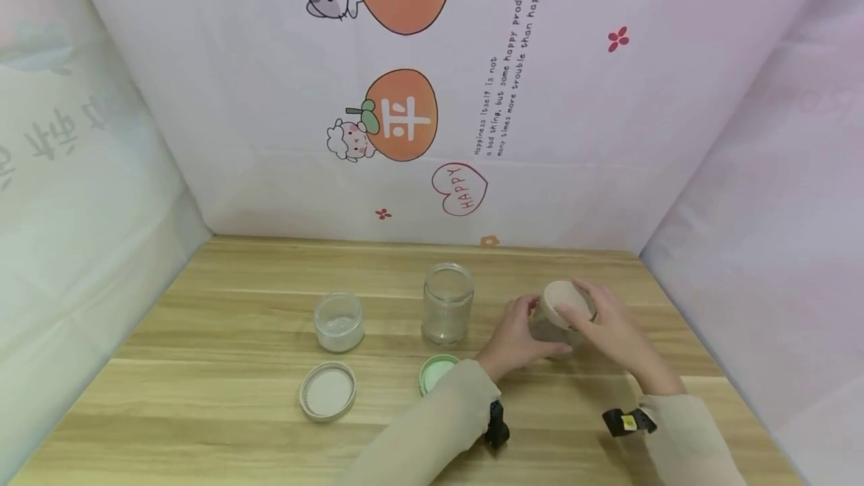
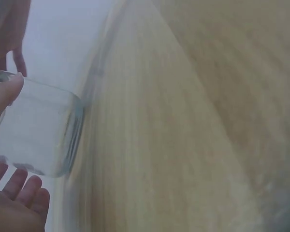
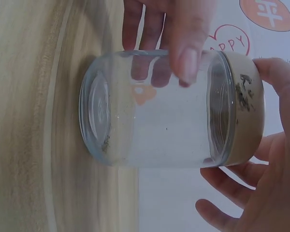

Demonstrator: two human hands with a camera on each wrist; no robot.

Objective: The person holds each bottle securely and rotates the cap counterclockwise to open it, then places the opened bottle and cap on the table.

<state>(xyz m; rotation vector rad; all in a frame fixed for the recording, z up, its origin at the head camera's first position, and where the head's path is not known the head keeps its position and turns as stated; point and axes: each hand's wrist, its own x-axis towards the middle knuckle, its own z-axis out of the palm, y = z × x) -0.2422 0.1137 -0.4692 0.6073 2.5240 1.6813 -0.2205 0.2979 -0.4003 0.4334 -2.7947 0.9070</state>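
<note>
a wooden counter [image 1: 223, 396] carries everything, with a printed cloth backdrop [image 1: 270, 96] rising behind it. at about 3 o'clock on the counter both hands meet on a glass jar [image 1: 555, 325] with a beige lid [image 1: 562, 300]. the left hand [image 1: 516, 340] wraps its grip around the jar's glass body, fingers curled to its far side; the right hand [image 1: 610, 325] has its grip closed on the lid, thumb and fingers around the rim. in the right wrist view the jar [image 3: 154, 108] looks see-through, lid [image 3: 244, 108] on, with fingertips [image 3: 186, 63] across the glass. near the centre stands a taller open jar [image 1: 448, 302], and at 9 o'clock from it a short open jar [image 1: 339, 321]. toward 6 o'clock lie a white-faced metal lid [image 1: 328, 391] and a green lid [image 1: 435, 372], partly under the left sleeve
</note>
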